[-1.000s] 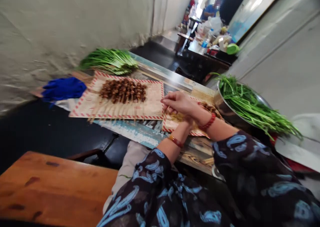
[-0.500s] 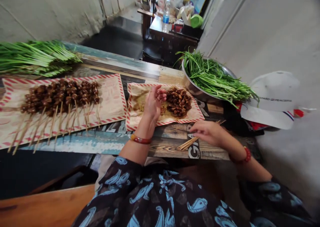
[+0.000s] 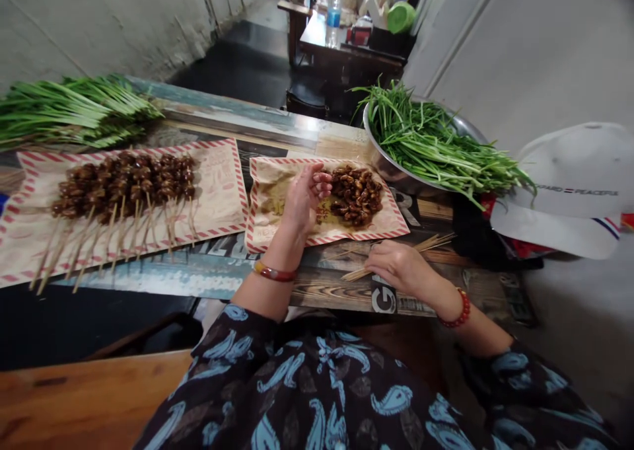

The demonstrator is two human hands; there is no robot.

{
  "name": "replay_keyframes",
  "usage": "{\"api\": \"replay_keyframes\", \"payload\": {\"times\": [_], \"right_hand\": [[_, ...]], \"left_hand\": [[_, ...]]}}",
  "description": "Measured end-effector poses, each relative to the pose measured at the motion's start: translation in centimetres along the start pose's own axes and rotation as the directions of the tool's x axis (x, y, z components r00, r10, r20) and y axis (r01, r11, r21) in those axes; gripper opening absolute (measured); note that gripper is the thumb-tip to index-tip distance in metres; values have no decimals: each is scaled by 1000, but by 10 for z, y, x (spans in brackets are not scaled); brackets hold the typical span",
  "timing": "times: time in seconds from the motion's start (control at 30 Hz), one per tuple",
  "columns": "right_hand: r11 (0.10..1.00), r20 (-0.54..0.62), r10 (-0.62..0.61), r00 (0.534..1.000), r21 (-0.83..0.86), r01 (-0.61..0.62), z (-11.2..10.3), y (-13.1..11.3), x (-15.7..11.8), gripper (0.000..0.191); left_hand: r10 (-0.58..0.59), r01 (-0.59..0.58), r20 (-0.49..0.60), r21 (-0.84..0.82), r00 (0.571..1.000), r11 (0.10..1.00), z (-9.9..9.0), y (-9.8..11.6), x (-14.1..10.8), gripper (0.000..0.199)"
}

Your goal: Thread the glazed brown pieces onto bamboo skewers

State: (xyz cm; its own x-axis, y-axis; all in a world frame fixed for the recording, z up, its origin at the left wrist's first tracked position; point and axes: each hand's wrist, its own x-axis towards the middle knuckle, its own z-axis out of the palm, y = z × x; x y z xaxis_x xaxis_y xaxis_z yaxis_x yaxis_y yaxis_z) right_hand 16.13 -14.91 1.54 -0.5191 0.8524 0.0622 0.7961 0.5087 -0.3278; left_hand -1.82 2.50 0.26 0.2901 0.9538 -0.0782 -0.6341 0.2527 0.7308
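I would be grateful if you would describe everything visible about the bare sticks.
The bare sticks are thin, straight, pale tan and look wooden. They lie loosely bunched on the table, nearer than the smaller paper sheet, with the right hand over their middle; whether it grips any is unclear.

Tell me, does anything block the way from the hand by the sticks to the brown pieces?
Nothing visible does. Between the right hand, at the sticks, and the brown pieces, only tabletop and the paper show. The left hand is off to their left side, not between.
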Motion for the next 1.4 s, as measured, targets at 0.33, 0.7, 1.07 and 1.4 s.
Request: {"api": "replay_keyframes", "payload": {"times": [0.33,0.7,1.07,1.4], "right_hand": [[998,-19,48,999,-49,-48,2,4,5,25],[954,-24,98,995,-281,-101,16,-19,42,17],[901,39,-42,998,-431,54,27,-19,51,19],[939,95,-40,995,-338,70,24,-18,53,21]], "left_hand": [[-10,12,-24,88,1000,996,2,-2,1,31],[6,-6,-4,53,1000,999,-3,-4,1,26],[-1,1,5,6,1000,1000,-2,0,-1,27],[4,-4,2,6,1000,1000,-3,0,0,25]]}}
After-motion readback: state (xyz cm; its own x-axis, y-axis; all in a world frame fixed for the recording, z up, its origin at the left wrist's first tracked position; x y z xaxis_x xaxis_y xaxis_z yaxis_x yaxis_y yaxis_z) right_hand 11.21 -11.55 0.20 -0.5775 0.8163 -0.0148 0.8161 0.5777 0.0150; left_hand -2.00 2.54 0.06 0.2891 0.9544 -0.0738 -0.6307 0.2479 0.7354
